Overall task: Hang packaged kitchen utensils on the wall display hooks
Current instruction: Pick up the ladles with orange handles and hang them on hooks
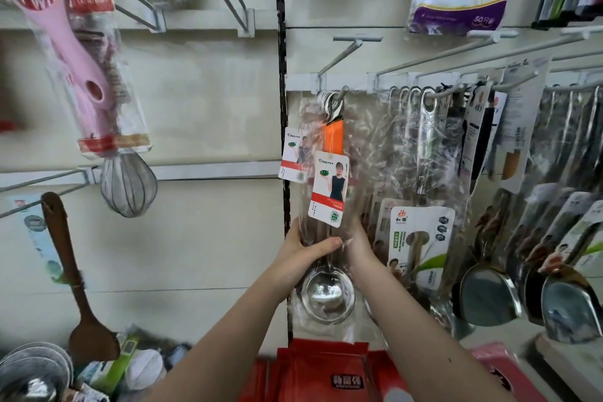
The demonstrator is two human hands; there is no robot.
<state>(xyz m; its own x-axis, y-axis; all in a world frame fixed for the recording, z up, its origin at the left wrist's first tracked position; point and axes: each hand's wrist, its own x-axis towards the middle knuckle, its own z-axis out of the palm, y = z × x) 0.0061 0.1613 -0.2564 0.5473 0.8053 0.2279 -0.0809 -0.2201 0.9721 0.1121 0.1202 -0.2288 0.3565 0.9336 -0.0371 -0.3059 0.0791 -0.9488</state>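
A packaged steel ladle with an orange handle hangs in clear plastic from a wall hook, a white and red label card on its front. My left hand grips the packet's lower left side, thumb across the front. My right hand holds the right side from behind the plastic. Several ladle handles sit bunched on the same hook.
An empty hook juts out above. To the right hang more packaged ladles and spatulas. On the left hang a pink peeler, a whisk and a wooden spoon. Red packets lie below.
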